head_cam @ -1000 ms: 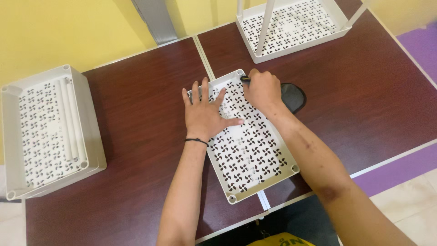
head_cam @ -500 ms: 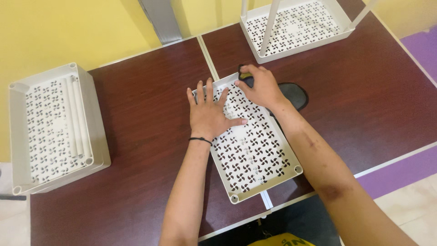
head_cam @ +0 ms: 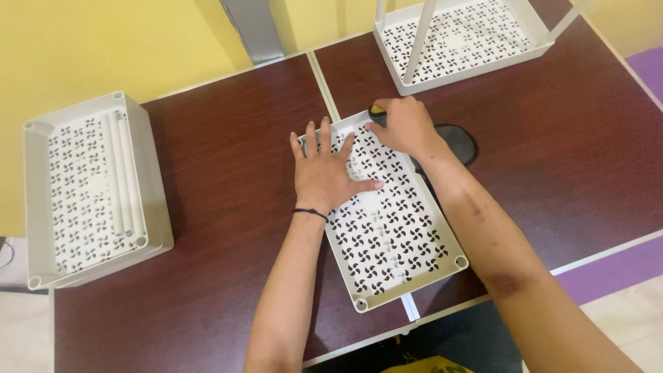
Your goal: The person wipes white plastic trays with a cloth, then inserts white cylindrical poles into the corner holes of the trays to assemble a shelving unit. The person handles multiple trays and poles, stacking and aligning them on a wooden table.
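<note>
Pressing flat with fingers spread, the left hand (head_cam: pixel 323 174) pins a white perforated tray (head_cam: pixel 387 228) on the dark wood worktop (head_cam: pixel 228 173), holding nothing. The right hand (head_cam: pixel 406 126) curls closed around a black-handled tool (head_cam: pixel 377 112) at the tray's far corner. A black oval object (head_cam: pixel 457 141) lies just beside that wrist. Two more perforated trays sit well apart: one far left (head_cam: pixel 90 190) holding white rods (head_cam: pixel 121 173), another beyond (head_cam: pixel 459 38) with upright posts.
</note>
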